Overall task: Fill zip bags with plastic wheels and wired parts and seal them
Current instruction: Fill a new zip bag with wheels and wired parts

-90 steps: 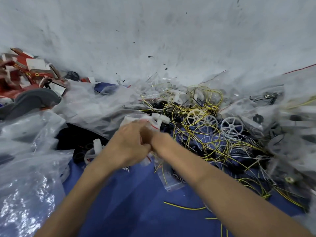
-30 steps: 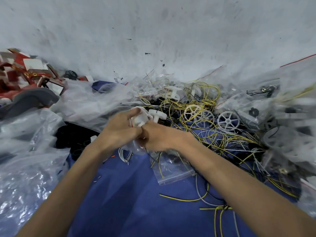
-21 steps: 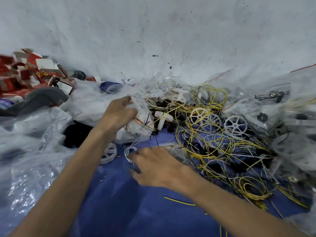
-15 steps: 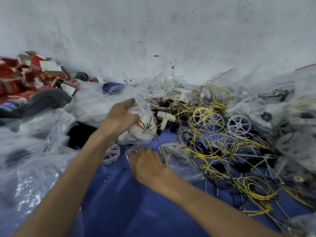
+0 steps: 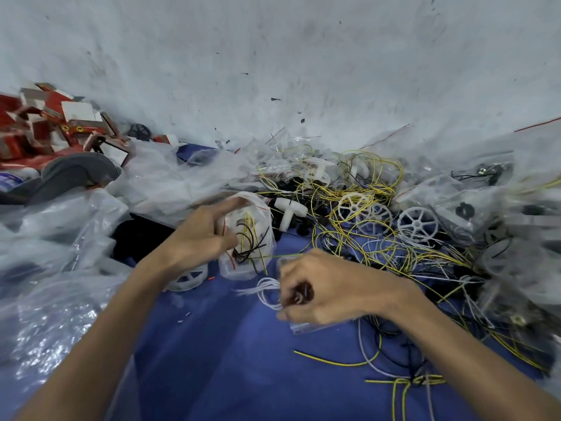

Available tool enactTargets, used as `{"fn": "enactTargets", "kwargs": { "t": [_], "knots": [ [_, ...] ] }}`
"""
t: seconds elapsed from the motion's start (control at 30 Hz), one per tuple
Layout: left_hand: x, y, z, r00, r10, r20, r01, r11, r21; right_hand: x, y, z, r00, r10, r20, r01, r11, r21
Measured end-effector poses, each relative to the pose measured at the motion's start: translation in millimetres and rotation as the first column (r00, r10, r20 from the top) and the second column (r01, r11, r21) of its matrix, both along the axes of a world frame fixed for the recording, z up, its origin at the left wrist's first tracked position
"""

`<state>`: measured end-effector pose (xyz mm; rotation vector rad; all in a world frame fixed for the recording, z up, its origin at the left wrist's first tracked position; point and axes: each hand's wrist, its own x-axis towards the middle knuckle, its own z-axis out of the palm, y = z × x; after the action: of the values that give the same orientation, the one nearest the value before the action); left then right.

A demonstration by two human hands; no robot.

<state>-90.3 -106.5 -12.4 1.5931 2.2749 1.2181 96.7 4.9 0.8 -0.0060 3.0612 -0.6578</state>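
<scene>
While the left hand holds a filled bag, the right hand grips a clear bag

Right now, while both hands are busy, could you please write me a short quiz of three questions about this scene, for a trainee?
1. True or false: the left hand holds a clear plastic zip bag that contains yellow and black wires.
2. What colour is the cloth under the hands? A red, B blue, C green.
3. Fill in: the thin wire coil beside the right hand is ____ in colour.
Key: 1 true; 2 B; 3 white.
</scene>
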Motion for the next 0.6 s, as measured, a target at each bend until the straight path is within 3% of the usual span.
{"fn": "enactTargets", "kwargs": {
  "t": [0.1,0.2,0.37,0.5,0.6],
  "knots": [
    [-1,-1,-1,0.997,-0.073,0.014,0.073,0.997,-0.032,9,11,19,0.992,-0.085,-0.097,0.059,0.968,-0.242],
    [4,-2,9,0.981,-0.178,-0.08,0.176,0.984,-0.039,2,21,31,0.909,-0.303,-0.285,0.171,0.896,-0.409],
    [19,-2,18,0.938,-0.25,-0.242,0.253,0.967,-0.021,-40,2,8,0.881,-0.385,-0.274,0.386,0.921,-0.055],
    [32,0,22,0.962,-0.209,-0.174,0.202,0.978,-0.061,-65,-12,-11,0.943,-0.241,-0.228,0.244,0.97,-0.015],
    [43,2,22,0.96,-0.198,-0.2,0.185,0.979,-0.08,-71,-8,-16,0.936,-0.231,-0.267,0.244,0.97,0.016]
  ]
}}
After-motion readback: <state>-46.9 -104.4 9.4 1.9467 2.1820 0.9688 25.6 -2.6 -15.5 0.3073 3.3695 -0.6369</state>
